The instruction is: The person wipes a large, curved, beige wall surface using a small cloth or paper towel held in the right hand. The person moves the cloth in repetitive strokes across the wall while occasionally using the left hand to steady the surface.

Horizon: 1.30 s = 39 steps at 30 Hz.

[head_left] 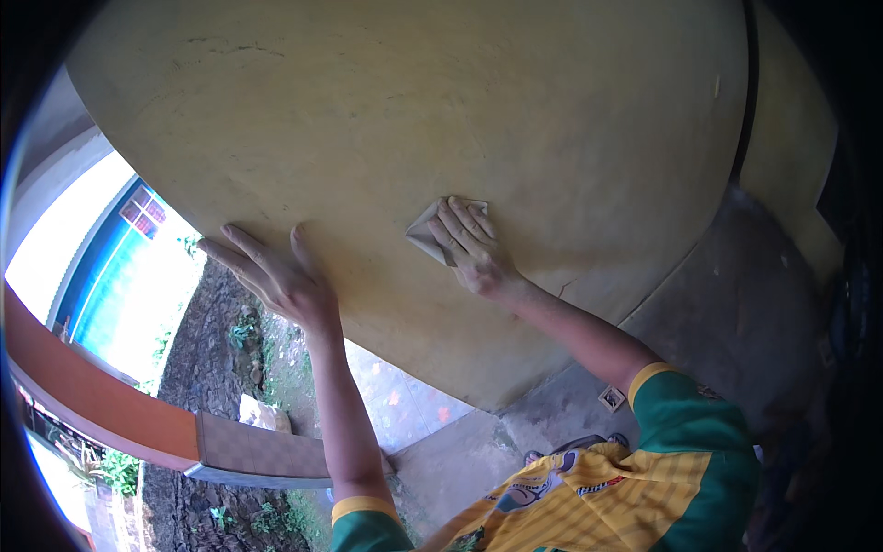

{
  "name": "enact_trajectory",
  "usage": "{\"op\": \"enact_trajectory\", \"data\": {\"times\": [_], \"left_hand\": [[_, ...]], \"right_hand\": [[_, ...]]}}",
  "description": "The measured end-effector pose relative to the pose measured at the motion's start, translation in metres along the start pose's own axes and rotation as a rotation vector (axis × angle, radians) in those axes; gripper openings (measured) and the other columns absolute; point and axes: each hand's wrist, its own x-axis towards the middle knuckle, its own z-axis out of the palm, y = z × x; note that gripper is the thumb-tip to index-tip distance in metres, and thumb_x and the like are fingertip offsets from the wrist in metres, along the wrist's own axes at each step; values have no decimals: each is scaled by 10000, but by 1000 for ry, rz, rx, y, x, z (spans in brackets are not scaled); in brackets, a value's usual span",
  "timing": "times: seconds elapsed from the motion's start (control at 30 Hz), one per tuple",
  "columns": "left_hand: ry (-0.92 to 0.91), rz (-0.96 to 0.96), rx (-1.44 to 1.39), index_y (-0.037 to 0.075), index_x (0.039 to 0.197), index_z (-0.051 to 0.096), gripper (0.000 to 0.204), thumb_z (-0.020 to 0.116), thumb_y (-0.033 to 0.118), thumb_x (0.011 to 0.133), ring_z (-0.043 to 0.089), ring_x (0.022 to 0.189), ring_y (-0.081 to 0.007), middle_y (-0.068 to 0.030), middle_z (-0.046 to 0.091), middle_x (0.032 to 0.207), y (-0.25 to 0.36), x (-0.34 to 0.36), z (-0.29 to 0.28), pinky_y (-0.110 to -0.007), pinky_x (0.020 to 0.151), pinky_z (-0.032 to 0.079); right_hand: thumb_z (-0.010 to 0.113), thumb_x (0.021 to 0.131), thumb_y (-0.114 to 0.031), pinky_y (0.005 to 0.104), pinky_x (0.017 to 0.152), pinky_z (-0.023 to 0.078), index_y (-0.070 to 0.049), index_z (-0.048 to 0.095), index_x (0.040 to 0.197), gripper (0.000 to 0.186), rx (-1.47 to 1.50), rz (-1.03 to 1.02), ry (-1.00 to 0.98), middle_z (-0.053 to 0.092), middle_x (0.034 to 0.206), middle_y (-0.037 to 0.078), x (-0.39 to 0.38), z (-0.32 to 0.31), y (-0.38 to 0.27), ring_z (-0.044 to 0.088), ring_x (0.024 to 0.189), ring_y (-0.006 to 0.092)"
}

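Observation:
A broad yellowish-tan wall [552, 120] fills the upper part of the view, with faint scuffs and dark scratches on it. My right hand [475, 248] presses a folded, greyish-beige sheet of what looks like sandpaper [426, 232] flat against this surface. Its fingers lie close together over the sheet, whose stiff corners stick out at both sides. Near the wall's left edge, my left hand [290, 283] rests with fingers spread and holds nothing. Both arms are stretched out, the left one further from the sheet.
A low ledge [267, 451], orange at one end and grey-tiled at the other, curves along the lower left. Beyond it are rough dark ground [198, 368] and a blue-walled building [101, 262]. A small square card [611, 397] lies on the grey floor [552, 414] below.

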Motion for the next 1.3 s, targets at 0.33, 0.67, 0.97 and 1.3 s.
{"op": "enact_trajectory", "data": {"times": [0.33,0.67,0.97,1.3], "left_hand": [[-20,49,-84,181,1724,185,818,616,420,1071,271,1560,-541,-303,130,1739,-14,-1,-5,-690,1129,478],[-29,33,-109,161,1711,259,788,630,405,1060,267,1563,-544,-304,138,1740,-20,-1,-11,-710,1141,445],[-23,15,-53,214,1718,226,850,672,442,1031,251,1584,-503,-266,138,1751,-23,0,-3,-638,1144,498],[-24,8,-82,241,1717,239,873,712,342,990,286,1565,-524,-270,135,1752,-17,-1,-1,-665,1152,474]], "right_hand": [[657,949,-82,541,1261,335,29,487,1566,650,34,26,64,399,1675,250,29,-1,5,371,1567,414],[623,943,-5,562,1259,345,45,458,1578,658,145,50,110,430,1651,258,88,-21,-5,380,1560,421],[721,970,-195,556,1246,345,37,463,1580,701,88,99,198,431,1650,261,129,-19,-25,394,1543,454],[590,1061,-377,678,1272,85,-107,292,1704,758,-7,209,191,182,1732,330,153,-18,-2,143,1614,525]]}}
